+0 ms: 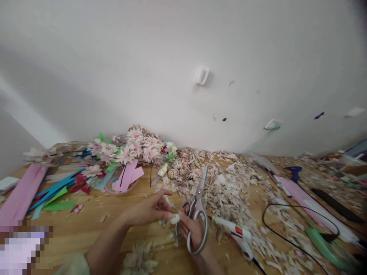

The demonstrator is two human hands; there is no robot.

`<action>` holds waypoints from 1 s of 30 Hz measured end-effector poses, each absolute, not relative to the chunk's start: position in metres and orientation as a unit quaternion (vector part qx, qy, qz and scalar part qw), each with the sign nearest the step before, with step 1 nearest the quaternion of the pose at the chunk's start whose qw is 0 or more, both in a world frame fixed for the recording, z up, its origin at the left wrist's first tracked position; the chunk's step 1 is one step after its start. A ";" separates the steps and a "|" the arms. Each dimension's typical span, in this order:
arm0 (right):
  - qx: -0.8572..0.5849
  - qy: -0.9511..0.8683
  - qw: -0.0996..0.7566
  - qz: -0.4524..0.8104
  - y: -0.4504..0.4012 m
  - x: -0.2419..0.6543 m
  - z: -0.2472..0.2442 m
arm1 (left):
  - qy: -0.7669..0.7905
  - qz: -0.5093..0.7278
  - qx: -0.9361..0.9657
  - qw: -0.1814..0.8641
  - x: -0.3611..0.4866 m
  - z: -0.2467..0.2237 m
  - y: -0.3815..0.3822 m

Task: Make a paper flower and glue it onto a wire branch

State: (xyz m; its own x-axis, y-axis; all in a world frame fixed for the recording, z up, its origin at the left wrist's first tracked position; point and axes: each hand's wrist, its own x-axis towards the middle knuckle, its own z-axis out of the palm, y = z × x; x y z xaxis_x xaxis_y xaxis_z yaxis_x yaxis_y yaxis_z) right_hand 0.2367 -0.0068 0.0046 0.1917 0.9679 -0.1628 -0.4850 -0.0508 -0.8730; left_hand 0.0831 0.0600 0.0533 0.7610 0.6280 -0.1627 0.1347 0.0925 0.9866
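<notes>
My right hand (192, 229) has its fingers through the handles of a pair of silver scissors (198, 194), whose blades point up and away. Between the fingertips of both hands is a small white piece (174, 219), pinched at one side by my left hand (151, 209). A pale paper flower (140, 259) lies on the wooden table (94, 229), close below my hands. Just right of my right hand rests a white glue gun (236, 233).
Finished pale flowers (136, 147) are piled at the back left, near pink paper strips (24, 191) and blue strips (57, 186). Paper scraps (235, 187) cover the right side. A black cable (289, 240) loops there, beside a green object (327, 248) and a blue glue gun (294, 172).
</notes>
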 end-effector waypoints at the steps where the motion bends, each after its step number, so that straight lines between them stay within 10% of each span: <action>1: -0.434 -0.258 0.642 0.577 -0.006 0.237 0.006 | 0.294 0.160 0.624 0.706 0.083 0.051 0.061; 30: -0.364 -0.262 0.664 0.599 -0.012 0.227 0.007 | 0.277 0.215 0.380 0.856 0.086 0.063 0.056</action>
